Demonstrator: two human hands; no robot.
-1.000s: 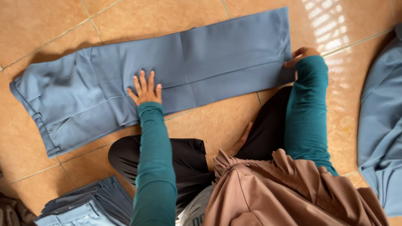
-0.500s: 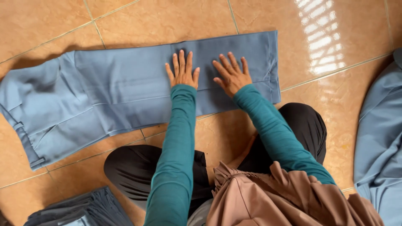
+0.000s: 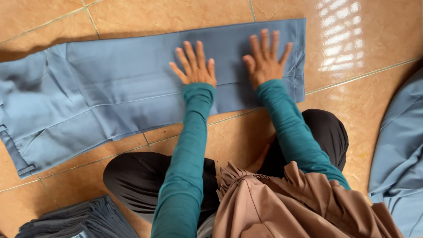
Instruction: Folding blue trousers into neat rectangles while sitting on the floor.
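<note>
A pair of blue-grey trousers [image 3: 110,97] lies flat on the orange tiled floor [image 3: 361,35], waistband at the left and leg hems at the right. My left hand [image 3: 195,65] rests palm down on the legs, fingers spread. Beside it, my right hand [image 3: 265,59] presses flat on the cloth close to the hem end. Both arms wear teal sleeves. Neither hand grips anything.
A stack of folded dark grey-blue garments [image 3: 79,220] sits at the lower left. More blue-grey cloth [image 3: 398,154] lies at the right edge. My black-clad knees [image 3: 141,176] and a brown garment [image 3: 291,207] fill the lower middle.
My right hand left the hem edge and came onto the trouser legs, then both flat hands slid to the right along the cloth, spreading apart.
</note>
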